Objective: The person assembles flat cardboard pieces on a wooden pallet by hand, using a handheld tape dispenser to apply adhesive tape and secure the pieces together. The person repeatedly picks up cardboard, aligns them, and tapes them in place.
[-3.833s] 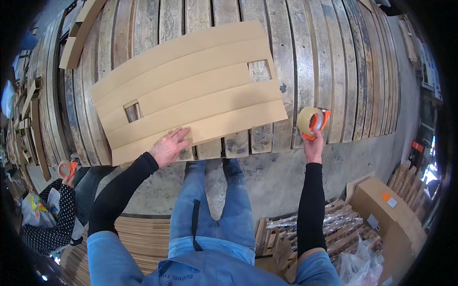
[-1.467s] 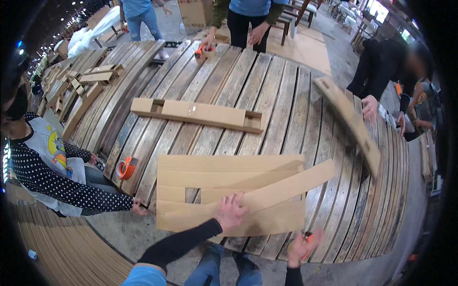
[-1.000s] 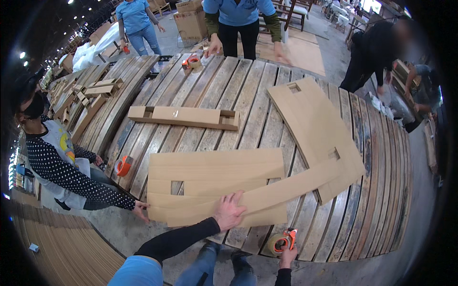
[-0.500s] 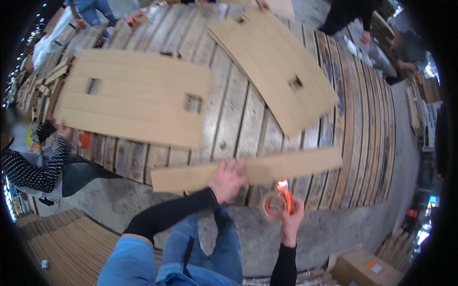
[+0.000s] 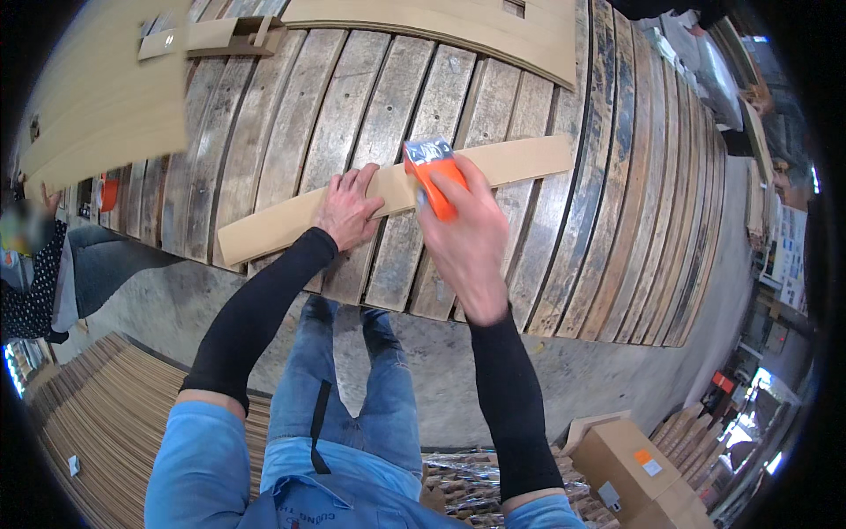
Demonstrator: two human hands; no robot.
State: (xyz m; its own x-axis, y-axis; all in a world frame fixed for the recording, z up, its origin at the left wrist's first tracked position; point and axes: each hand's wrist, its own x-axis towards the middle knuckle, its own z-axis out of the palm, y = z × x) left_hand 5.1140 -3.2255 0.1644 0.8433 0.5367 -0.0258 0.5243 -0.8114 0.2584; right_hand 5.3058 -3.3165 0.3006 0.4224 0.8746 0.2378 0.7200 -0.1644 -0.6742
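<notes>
A long, narrow cardboard strip (image 5: 529, 160) lies aslant across the slats of a wooden table (image 5: 388, 106). My left hand (image 5: 350, 210) rests on it left of its middle, fingers spread, pressing from above. My right hand (image 5: 471, 238) grips an orange tape dispenser (image 5: 441, 188) whose silvery head is over the middle of the strip. The hand and dispenser cover that part of the strip, so I cannot tell whether tape touches it.
A large cardboard sheet (image 5: 115, 106) is at the upper left, with a person's hand (image 5: 50, 201) at its lower edge. Another sheet (image 5: 423, 19) lies at the far side, near a small folded cardboard piece (image 5: 211, 37). Stacked cardboard (image 5: 132, 414) and a carton (image 5: 617, 450) stand on the near side.
My right hand has brought the tape dispenser from beside the table's near edge up over the strip. The strip now slants more. The left sheet has shifted left, away from the middle.
</notes>
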